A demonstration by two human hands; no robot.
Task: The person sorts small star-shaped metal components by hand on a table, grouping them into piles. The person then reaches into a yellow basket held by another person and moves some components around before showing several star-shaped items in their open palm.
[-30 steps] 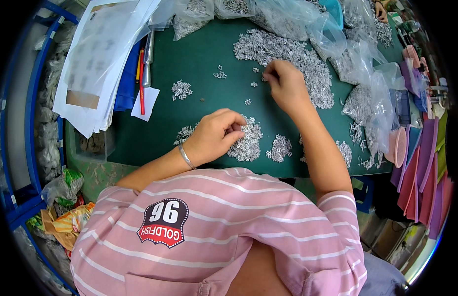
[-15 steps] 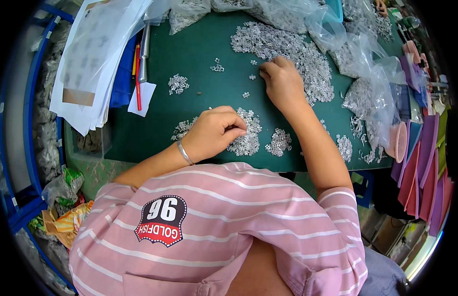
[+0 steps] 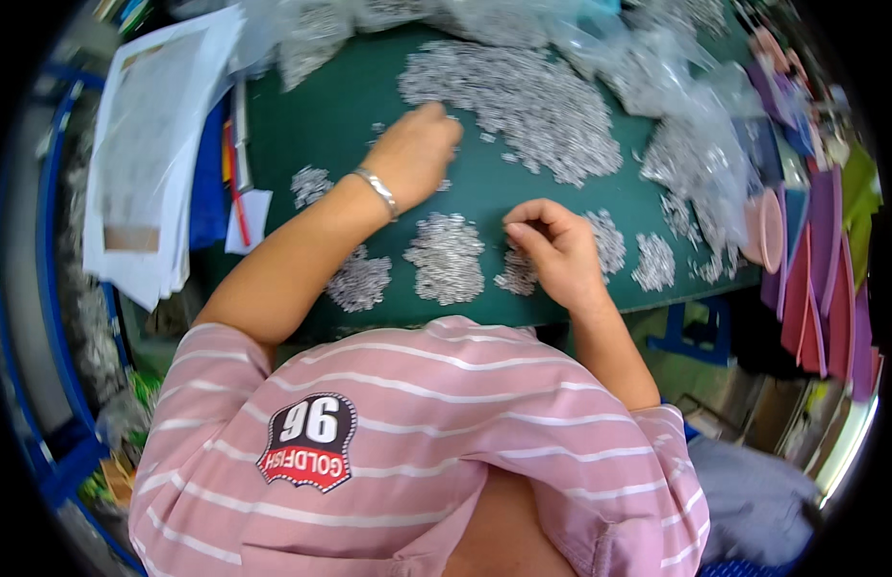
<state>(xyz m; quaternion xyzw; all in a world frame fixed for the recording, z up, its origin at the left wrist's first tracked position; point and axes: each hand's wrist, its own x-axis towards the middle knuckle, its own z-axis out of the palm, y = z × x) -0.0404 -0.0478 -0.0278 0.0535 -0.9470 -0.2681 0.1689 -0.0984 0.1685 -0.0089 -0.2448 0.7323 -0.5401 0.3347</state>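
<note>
Dark green matted surface (image 3: pixel 321 125), evenly lit from above. Along its left edge, a stack of white printed paper sheets (image 3: pixel 148 154); beyond that edge, a blue metal tube frame (image 3: pixel 51 462). At the right edge, flat pink and purple plastic sheets (image 3: pixel 821 260). Clear crumpled plastic bags (image 3: pixel 677 87) line the far edge.

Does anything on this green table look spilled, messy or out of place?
Nothing looks damaged. The small silvery metal parts lie loose on the green mat, but in separate heaps, so they look sorted, not spilled. The left hand reaches the big heap; the right hand rests by a small one. The white paper stack overhangs the mat's left edge.
</note>
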